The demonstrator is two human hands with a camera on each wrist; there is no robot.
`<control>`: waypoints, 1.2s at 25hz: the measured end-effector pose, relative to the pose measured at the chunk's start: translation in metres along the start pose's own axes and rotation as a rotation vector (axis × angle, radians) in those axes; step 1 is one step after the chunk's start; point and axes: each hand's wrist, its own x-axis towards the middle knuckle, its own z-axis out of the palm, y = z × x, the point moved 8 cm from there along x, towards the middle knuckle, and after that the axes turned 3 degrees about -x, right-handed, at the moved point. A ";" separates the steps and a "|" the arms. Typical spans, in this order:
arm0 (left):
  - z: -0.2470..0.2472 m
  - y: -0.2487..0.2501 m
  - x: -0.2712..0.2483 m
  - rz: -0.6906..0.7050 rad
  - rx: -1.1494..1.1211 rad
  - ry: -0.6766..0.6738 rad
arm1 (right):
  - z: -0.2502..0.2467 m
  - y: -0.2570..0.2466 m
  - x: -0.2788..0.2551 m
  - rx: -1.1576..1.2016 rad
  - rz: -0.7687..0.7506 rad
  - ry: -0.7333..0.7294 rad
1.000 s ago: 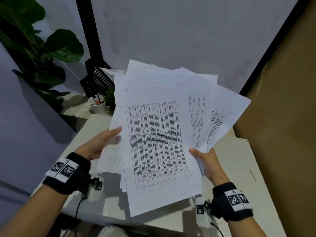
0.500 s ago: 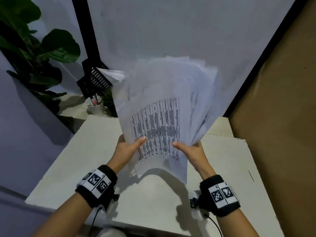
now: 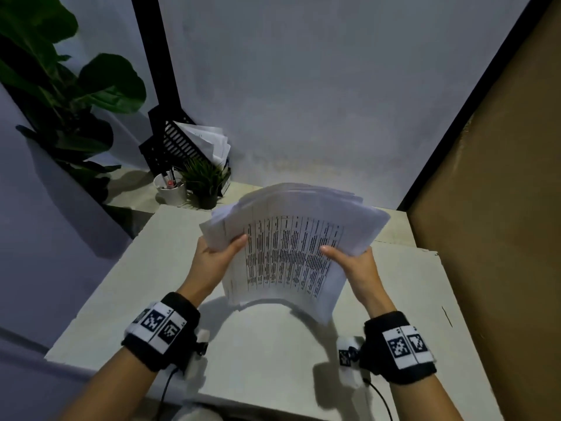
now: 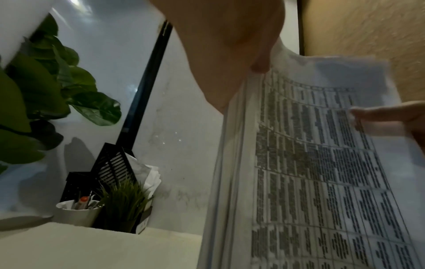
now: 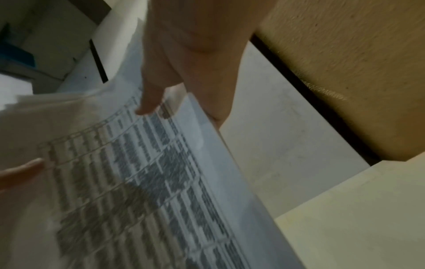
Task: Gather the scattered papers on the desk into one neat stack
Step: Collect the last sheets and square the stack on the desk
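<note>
A bundle of white papers printed with tables is held above the white desk, curved and tilted, its near edge hanging over the desk top. My left hand grips the bundle's left edge, thumb on top. On the right edge my right hand holds it the same way, thumb across the printed sheet. In the left wrist view the papers show their stacked edges, with the left hand over them. The right wrist view shows the papers under the right hand. Fingers behind the sheets are hidden.
At the desk's far left stand a white cup of pens, a small potted plant and a black file holder with papers. A large leafy plant is at the left. A brown board bounds the right.
The fanned sheets have been drawn together into one bundle and lowered toward the desk. Both hands moved inward and forward, and now hold the bundle by its two side edges.
</note>
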 end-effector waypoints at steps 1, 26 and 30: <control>0.000 0.003 -0.001 0.004 -0.013 -0.045 | -0.002 -0.001 0.001 0.016 -0.001 -0.046; 0.001 0.015 0.021 -0.015 0.009 -0.195 | 0.009 -0.018 0.018 -0.050 -0.013 0.061; 0.007 0.010 0.024 -0.076 0.072 -0.156 | 0.014 -0.013 0.021 -0.068 0.015 0.035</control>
